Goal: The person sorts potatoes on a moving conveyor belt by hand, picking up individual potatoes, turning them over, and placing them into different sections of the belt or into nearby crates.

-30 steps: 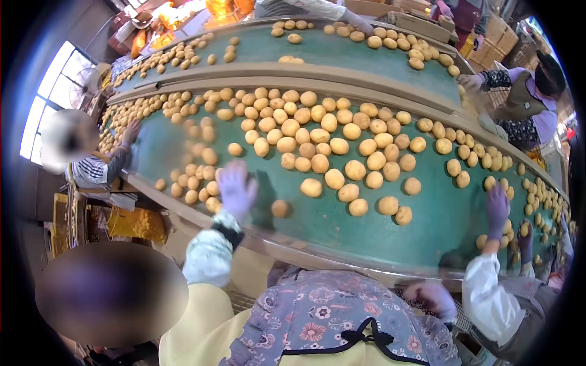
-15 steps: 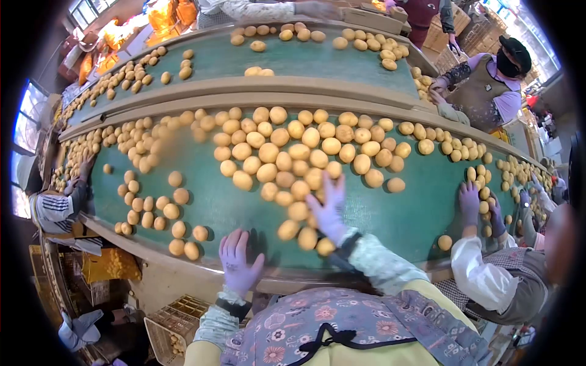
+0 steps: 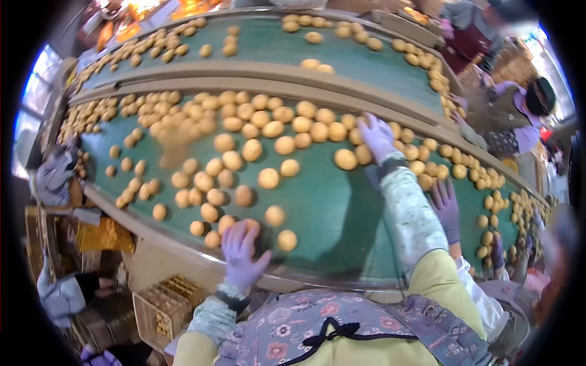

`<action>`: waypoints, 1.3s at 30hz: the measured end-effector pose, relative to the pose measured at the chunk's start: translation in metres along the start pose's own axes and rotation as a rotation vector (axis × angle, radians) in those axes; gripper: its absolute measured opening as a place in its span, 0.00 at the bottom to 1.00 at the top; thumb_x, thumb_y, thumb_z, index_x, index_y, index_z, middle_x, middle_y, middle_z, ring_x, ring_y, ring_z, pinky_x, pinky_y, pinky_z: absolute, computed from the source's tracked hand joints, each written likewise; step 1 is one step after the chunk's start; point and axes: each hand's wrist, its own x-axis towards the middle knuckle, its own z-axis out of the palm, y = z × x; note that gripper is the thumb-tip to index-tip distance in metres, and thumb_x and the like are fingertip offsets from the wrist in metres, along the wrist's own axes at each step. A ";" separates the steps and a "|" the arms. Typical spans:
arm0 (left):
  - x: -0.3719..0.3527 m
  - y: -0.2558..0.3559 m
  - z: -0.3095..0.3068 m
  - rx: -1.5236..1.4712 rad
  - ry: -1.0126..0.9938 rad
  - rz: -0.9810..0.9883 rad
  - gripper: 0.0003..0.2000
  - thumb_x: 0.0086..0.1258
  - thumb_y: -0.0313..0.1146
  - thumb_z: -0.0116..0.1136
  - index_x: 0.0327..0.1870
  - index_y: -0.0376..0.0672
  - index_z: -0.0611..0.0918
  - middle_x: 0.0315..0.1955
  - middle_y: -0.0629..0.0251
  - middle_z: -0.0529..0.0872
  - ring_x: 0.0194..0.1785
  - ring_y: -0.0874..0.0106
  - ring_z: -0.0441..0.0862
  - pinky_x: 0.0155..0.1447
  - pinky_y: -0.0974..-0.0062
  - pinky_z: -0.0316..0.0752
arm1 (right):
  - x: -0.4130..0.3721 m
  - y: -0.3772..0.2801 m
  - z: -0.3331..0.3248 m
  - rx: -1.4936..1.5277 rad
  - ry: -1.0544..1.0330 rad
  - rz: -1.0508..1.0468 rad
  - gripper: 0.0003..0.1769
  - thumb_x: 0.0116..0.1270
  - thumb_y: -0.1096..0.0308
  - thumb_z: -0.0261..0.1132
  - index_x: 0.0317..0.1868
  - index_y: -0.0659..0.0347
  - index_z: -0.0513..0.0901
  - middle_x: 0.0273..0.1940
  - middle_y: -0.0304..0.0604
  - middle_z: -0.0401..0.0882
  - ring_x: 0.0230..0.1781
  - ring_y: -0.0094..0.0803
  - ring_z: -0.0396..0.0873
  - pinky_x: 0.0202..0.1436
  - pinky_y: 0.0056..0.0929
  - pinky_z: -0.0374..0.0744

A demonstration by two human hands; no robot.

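Observation:
Yellow-brown potatoes lie spread over a green conveyor belt. My right hand, in a lilac glove, reaches across to the far side of the belt. Its fingers extend among the potatoes beside the far rail, touching some without wrapping round any. At the near edge is my left hand, gloved alike, with thumb apart and fingertips against a potato they partly hide. Two loose potatoes, one of them this near potato, lie just right of that hand.
A wooden rail separates this belt from a second belt carrying more potatoes. On my right a co-worker's gloved hand reaches onto my belt. Other people stand around both belts. A crate stands below at the left.
My right hand has moved from the near middle of the belt to the far rail on the right. The potatoes have shifted, and several now lie by my left hand. The whole view has turned somewhat.

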 end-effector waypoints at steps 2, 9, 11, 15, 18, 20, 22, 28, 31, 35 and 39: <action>0.007 -0.007 -0.011 -0.007 -0.049 0.018 0.38 0.65 0.53 0.78 0.76 0.48 0.82 0.79 0.48 0.77 0.83 0.45 0.72 0.89 0.37 0.60 | -0.032 -0.029 0.004 -0.133 -0.072 -0.006 0.46 0.77 0.29 0.63 0.85 0.48 0.77 0.74 0.59 0.80 0.79 0.55 0.74 0.88 0.61 0.60; 0.043 -0.030 -0.015 -0.016 -0.246 0.314 0.35 0.63 0.49 0.78 0.73 0.54 0.83 0.76 0.55 0.80 0.81 0.45 0.74 0.86 0.33 0.63 | -0.185 -0.193 -0.015 0.289 -0.302 -0.306 0.42 0.69 0.43 0.79 0.74 0.61 0.81 0.67 0.53 0.83 0.71 0.52 0.80 0.81 0.63 0.72; 0.050 -0.046 -0.005 0.082 -0.270 0.508 0.28 0.61 0.37 0.73 0.66 0.51 0.85 0.65 0.58 0.85 0.77 0.49 0.77 0.79 0.36 0.72 | -0.244 -0.218 -0.010 0.451 -0.063 -0.632 0.33 0.71 0.53 0.79 0.70 0.59 0.85 0.64 0.51 0.88 0.64 0.51 0.86 0.76 0.57 0.79; 0.046 -0.137 -0.043 0.015 -0.208 0.200 0.25 0.58 0.24 0.68 0.60 0.53 0.85 0.63 0.58 0.84 0.74 0.50 0.79 0.79 0.41 0.74 | -0.272 -0.204 -0.056 0.607 -0.129 -0.403 0.17 0.74 0.66 0.75 0.60 0.58 0.91 0.61 0.54 0.92 0.59 0.53 0.91 0.66 0.50 0.87; 0.066 -0.229 -0.097 0.377 -0.204 0.263 0.25 0.57 0.24 0.68 0.58 0.52 0.86 0.64 0.55 0.83 0.71 0.49 0.79 0.81 0.39 0.69 | -0.276 -0.145 -0.070 0.454 0.051 -0.023 0.24 0.76 0.64 0.74 0.69 0.59 0.89 0.65 0.57 0.89 0.67 0.57 0.86 0.73 0.50 0.83; 0.079 -0.287 -0.129 0.576 -0.120 0.116 0.23 0.60 0.26 0.68 0.59 0.53 0.87 0.66 0.54 0.84 0.71 0.49 0.79 0.82 0.41 0.67 | -0.281 -0.121 -0.066 0.357 0.079 0.105 0.28 0.76 0.63 0.74 0.74 0.59 0.85 0.70 0.59 0.85 0.72 0.57 0.82 0.76 0.51 0.80; 0.084 -0.323 -0.143 0.664 0.084 -0.057 0.24 0.67 0.29 0.67 0.66 0.53 0.87 0.71 0.52 0.83 0.73 0.47 0.79 0.83 0.42 0.65 | -0.287 -0.098 -0.041 0.251 0.035 0.237 0.40 0.78 0.60 0.74 0.86 0.60 0.74 0.81 0.63 0.73 0.81 0.60 0.71 0.85 0.55 0.71; 0.029 -0.236 -0.131 0.209 0.118 0.080 0.31 0.71 0.31 0.70 0.76 0.40 0.79 0.74 0.48 0.81 0.81 0.46 0.74 0.90 0.37 0.57 | -0.249 -0.249 0.043 0.615 -0.081 -0.018 0.38 0.78 0.58 0.75 0.83 0.62 0.76 0.75 0.64 0.79 0.76 0.62 0.77 0.83 0.56 0.75; 0.016 -0.230 -0.125 0.159 0.042 0.084 0.31 0.70 0.33 0.70 0.76 0.41 0.79 0.74 0.49 0.81 0.79 0.46 0.75 0.88 0.39 0.62 | -0.178 -0.340 0.052 0.689 -0.017 -0.508 0.28 0.77 0.63 0.74 0.74 0.61 0.83 0.63 0.59 0.87 0.63 0.58 0.86 0.69 0.52 0.85; 0.003 -0.275 -0.123 0.066 0.206 -0.189 0.30 0.70 0.35 0.72 0.75 0.42 0.81 0.73 0.50 0.82 0.78 0.46 0.75 0.87 0.42 0.64 | -0.015 -0.354 0.089 0.246 0.203 -0.445 0.19 0.78 0.63 0.67 0.65 0.56 0.84 0.56 0.56 0.86 0.50 0.56 0.85 0.60 0.58 0.81; 0.011 -0.293 -0.144 0.084 0.191 -0.150 0.30 0.67 0.33 0.75 0.72 0.43 0.83 0.72 0.51 0.83 0.77 0.46 0.77 0.86 0.39 0.67 | 0.081 -0.369 0.084 -0.326 -0.482 -0.015 0.32 0.75 0.49 0.69 0.73 0.55 0.81 0.70 0.55 0.87 0.71 0.56 0.85 0.78 0.54 0.79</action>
